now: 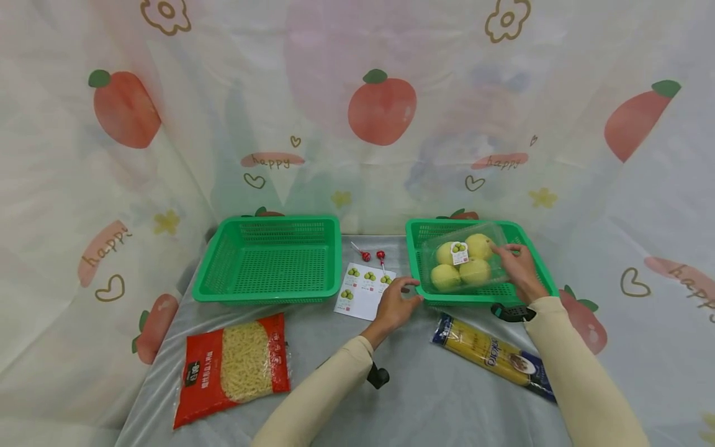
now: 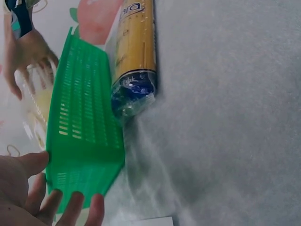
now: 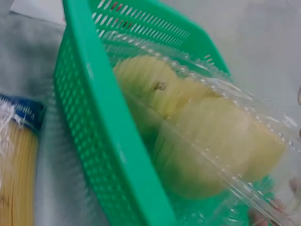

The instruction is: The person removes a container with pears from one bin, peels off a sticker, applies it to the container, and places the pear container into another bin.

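My right hand (image 1: 521,271) grips the right side of a clear plastic box of pears (image 1: 473,271), thumb and fingers at its edge. The box holds several round, pale yellow pears and bears a white label (image 1: 459,252) with printed green fruit. It sits tilted within the right green basket (image 1: 544,273), one end above the rim, as the right wrist view shows at close range. At that basket's front left corner is my left hand (image 1: 395,305), fingers loosely bent. In the left wrist view its thumb (image 2: 34,162) meets the rim and the other fingers spread below.
Left of centre stands a second green basket (image 1: 268,295). Between the baskets lie a sheet of fruit stickers (image 1: 357,305) and two red lollipops (image 1: 365,256). A red bag of pasta (image 1: 209,372) lies front left, a spaghetti pack (image 1: 491,354) front right. Patterned curtains (image 1: 357,180) enclose the table.
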Action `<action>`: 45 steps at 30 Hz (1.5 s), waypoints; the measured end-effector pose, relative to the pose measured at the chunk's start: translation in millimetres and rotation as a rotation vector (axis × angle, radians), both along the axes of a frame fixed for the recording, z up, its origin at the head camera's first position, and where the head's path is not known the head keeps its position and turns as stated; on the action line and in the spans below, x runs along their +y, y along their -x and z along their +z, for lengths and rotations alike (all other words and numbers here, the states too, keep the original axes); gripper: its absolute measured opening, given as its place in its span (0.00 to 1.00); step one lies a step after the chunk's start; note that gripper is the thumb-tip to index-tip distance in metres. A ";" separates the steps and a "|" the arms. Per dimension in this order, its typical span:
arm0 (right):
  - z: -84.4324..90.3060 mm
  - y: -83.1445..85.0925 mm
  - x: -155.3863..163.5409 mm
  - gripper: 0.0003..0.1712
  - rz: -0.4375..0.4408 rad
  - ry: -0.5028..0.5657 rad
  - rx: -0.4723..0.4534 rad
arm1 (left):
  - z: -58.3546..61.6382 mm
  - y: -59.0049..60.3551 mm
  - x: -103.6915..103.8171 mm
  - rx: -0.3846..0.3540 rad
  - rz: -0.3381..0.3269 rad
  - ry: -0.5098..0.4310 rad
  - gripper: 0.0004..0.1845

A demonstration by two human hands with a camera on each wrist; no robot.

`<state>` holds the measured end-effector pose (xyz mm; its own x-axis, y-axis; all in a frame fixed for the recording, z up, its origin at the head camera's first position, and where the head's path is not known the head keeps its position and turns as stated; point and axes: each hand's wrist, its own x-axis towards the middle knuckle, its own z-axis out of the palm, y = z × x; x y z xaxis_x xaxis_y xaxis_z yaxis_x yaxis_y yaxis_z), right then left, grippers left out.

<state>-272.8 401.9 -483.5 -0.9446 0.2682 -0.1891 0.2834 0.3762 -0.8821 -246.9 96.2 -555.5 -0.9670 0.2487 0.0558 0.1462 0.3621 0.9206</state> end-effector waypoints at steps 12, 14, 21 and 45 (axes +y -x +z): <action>-6.1 -11.2 9.6 0.43 -0.053 -0.022 -0.025 | 2.8 0.6 4.7 -0.006 -0.003 0.008 0.18; -11.1 -10.7 9.6 0.40 -0.086 -0.028 -0.017 | 2.1 -0.9 4.4 -0.009 0.003 0.003 0.17; -21.8 -4.2 9.5 0.33 -0.136 -0.025 -0.031 | -3.5 -2.5 2.5 -0.016 0.020 -0.006 0.16; -34.8 4.6 15.3 0.21 -0.254 0.001 -0.044 | 2.8 -0.8 3.1 0.003 0.011 -0.010 0.17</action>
<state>-277.5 417.2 -518.3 -0.8378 0.4958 -0.2285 0.4065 0.2870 -0.8674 -246.2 99.2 -552.7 -0.9695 0.2372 0.0611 0.1449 0.3545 0.9238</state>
